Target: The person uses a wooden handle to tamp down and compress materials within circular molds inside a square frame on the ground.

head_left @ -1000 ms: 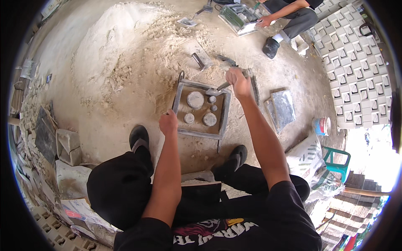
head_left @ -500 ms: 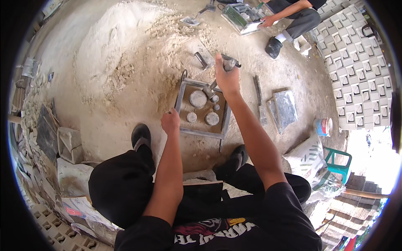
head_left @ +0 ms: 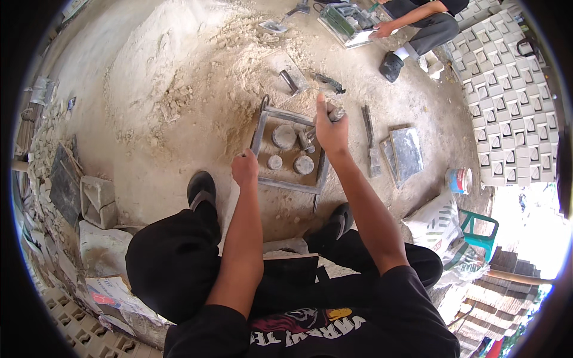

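A square grey metal frame (head_left: 291,185) lies on the ground between my feet, with sandy material and several round grey discs inside it. My right hand (head_left: 332,128) is closed around the handle of a hammer (head_left: 306,142). The hammer's head is low over the right part of the frame and hides the small discs there; whether it touches one I cannot tell. A large disc (head_left: 284,136) shows left of the hammer head and a medium disc (head_left: 303,165) shows below it. My left hand (head_left: 245,168) is closed on the frame's near left corner.
A metal cylinder (head_left: 289,82) and a dark tool (head_left: 329,83) lie beyond the frame. Right of it are a long flat tool (head_left: 371,143) and stacked plates (head_left: 407,156). Loose powder (head_left: 161,53) is heaped far left. Another person's hand (head_left: 384,30) holds a similar box.
My right hand has moved slightly down and right. The hammer head has dropped from beside the large disc to over the small ones. My left hand stays at the frame's corner.
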`<state>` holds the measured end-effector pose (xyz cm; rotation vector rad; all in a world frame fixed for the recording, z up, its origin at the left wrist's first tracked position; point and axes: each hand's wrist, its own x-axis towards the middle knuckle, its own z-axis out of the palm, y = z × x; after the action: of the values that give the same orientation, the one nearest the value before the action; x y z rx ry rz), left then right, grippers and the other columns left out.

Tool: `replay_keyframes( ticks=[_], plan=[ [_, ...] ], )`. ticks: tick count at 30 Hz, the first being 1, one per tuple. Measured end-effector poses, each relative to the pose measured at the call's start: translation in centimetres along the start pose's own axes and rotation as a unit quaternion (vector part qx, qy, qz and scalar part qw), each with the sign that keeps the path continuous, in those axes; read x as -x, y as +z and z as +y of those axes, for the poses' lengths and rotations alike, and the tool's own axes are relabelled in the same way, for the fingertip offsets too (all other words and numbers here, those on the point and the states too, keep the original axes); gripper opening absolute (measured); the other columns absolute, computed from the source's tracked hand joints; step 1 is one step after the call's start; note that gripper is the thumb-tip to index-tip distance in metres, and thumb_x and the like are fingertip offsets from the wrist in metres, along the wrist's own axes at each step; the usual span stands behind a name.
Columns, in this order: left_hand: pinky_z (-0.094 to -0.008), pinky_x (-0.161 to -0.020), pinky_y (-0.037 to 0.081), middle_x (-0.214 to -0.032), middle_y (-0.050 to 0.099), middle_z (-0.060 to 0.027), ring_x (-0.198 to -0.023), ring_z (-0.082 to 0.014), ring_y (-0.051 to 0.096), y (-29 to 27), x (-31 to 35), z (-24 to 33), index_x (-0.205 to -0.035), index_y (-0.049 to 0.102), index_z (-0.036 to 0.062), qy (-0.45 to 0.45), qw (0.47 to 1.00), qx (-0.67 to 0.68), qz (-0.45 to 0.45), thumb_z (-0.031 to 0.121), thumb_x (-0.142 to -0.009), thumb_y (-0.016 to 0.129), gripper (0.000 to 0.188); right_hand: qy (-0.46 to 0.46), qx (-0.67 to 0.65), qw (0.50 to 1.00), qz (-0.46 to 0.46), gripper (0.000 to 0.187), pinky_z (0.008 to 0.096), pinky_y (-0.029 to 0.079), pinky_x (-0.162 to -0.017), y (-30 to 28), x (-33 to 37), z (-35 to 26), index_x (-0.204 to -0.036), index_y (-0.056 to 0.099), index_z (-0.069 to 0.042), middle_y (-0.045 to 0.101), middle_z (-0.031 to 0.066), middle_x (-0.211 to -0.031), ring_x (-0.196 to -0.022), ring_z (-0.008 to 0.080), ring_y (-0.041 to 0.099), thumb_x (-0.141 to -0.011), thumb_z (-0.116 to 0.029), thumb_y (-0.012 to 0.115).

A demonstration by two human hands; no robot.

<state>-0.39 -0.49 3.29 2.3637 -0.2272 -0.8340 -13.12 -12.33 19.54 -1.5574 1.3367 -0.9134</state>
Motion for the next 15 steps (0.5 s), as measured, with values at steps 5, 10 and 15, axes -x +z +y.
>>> replay_keyframes(
  ticks=[5,10,15],
  plan=[
    [-0.0482,-0.086,0.049,-0.097,0.067,-0.0248,-0.094,-0.0413,0.064,0.5,-0.5,-0.4,-0.095,0.070,-0.0018,0.017,1.000,-0.009,0.005,0.041,-0.085,0.045,0.050,-0.092,-0.012,0.992,-0.091,0.044,0.0264,0.031,-0.048,-2.3,2.3,2.2,-0.056,0.044,-0.007,0.044,-0.0028,-0.053,-0.051,0.0058,0.038,-0.096,-0.020,0.054],
    [-0.0481,-0.086,0.049,-0.097,0.067,-0.0243,-0.094,-0.0412,0.064,0.3,-0.8,-0.6,-0.095,0.070,-0.0014,0.014,1.000,-0.015,0.000,0.042,-0.085,0.044,0.051,-0.030,-0.149,0.976,-0.155,0.040,0.0264,0.030,-0.050,-4.4,2.7,0.5,-0.053,0.038,-0.006,0.041,-0.0006,-0.053,-0.051,0.0068,0.035,-0.090,-0.007,0.054],
    [-0.0477,-0.087,0.048,-0.097,0.067,-0.0236,-0.094,-0.0409,0.064,0.5,-0.6,-0.4,-0.095,0.070,-0.0009,0.007,1.000,-0.023,0.000,0.043,-0.085,0.043,0.052,-0.038,-0.107,0.963,-0.243,0.031,0.0272,0.030,-0.051,-4.5,2.2,1.5,-0.055,0.042,-0.002,0.042,0.0000,-0.055,-0.056,0.0093,0.039,-0.084,-0.004,0.052]
  ],
)
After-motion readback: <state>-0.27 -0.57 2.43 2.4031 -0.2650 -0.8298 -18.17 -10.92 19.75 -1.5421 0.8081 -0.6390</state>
